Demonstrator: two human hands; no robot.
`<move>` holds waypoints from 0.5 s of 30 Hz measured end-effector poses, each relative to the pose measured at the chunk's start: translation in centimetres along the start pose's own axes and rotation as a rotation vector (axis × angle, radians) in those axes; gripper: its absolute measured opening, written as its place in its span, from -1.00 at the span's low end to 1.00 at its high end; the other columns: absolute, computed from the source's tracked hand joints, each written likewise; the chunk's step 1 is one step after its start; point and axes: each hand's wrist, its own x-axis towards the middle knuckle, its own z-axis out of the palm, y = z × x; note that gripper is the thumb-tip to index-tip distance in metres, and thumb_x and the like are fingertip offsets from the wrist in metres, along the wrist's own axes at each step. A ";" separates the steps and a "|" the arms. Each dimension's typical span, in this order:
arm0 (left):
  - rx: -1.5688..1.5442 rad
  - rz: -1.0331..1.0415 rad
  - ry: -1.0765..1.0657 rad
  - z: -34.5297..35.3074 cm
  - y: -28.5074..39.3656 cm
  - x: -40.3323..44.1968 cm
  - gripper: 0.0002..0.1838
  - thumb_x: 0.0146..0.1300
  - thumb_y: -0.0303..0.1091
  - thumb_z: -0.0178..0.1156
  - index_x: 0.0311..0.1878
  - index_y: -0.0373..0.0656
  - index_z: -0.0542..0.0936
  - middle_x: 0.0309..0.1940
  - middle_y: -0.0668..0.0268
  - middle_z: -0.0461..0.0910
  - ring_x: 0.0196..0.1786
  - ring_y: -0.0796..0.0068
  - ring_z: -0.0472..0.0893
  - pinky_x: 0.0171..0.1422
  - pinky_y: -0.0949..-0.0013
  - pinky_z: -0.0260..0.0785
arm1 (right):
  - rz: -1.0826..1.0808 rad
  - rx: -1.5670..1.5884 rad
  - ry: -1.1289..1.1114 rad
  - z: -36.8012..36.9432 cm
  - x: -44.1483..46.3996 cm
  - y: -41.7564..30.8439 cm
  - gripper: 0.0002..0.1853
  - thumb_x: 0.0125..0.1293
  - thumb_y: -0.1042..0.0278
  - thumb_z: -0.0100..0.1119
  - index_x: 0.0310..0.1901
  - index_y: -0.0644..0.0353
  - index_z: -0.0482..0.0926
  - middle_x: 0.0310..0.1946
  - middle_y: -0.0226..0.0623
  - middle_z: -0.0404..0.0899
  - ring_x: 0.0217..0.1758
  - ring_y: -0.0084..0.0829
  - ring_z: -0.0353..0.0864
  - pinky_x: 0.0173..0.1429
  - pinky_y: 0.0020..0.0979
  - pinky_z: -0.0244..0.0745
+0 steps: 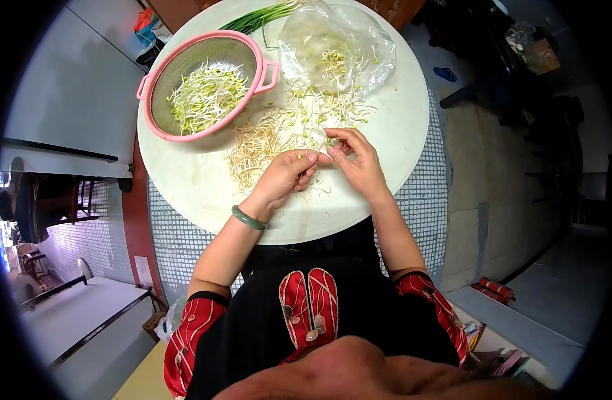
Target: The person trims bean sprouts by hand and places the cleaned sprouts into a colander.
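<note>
My left hand [289, 175], with a green bangle [249, 218] on its wrist, is closed in a pinch on a bean sprout, whose yellow head shows by the fingers. Close beside it, my right hand [359, 165] has its thumb and curled fingers around a bean sprout too, its green-yellow head between them. Both hands hover over the near middle of the round white table [399, 143]. Under and beyond the fingers lie loose bean sprouts [306, 120]. To the left of them spreads a pile of thin brownish root ends [252, 147].
A pink-rimmed mesh colander [160, 67] holding sprouts stands at the table's left. Behind the loose sprouts is a clear plastic bag [372, 50] with more sprouts inside. Green onions [256, 19] lie at the far edge. A blue slipper [445, 74] is on the floor at right.
</note>
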 end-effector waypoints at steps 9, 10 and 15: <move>0.192 -0.009 0.074 0.3 0.2 -0.4 -0.73 0.52 -0.26 0.06 -0.10 -0.27 0.63 -0.62 0.57 0.30 -0.58 0.76 0.22 -0.51 0.62 0.05 | -0.012 0.011 -0.036 -0.4 0.2 -0.7 -0.70 0.22 0.42 0.35 0.01 0.12 0.66 -0.19 -0.31 0.60 -0.16 -0.42 0.59 -0.02 -0.40 0.51; 0.190 -0.001 0.072 0.2 0.1 -0.4 -0.72 0.52 -0.23 0.07 -0.09 -0.24 0.65 -0.63 0.59 0.30 -0.59 0.76 0.21 -0.51 0.61 0.04 | -0.091 -0.073 -0.050 -0.4 0.1 -0.3 -0.72 0.20 0.41 0.36 -0.03 0.11 0.67 -0.20 -0.31 0.60 -0.16 -0.39 0.60 0.01 -0.37 0.50; 0.226 0.030 0.073 -0.1 -0.2 -0.3 -0.71 0.51 -0.18 0.09 -0.11 -0.18 0.69 -0.65 0.61 0.32 -0.59 0.77 0.18 -0.50 0.60 0.03 | -0.337 -0.348 -0.069 -0.5 0.1 0.4 -0.82 0.12 0.37 0.40 -0.21 0.07 0.70 -0.24 -0.37 0.61 -0.14 -0.30 0.59 0.07 -0.29 0.44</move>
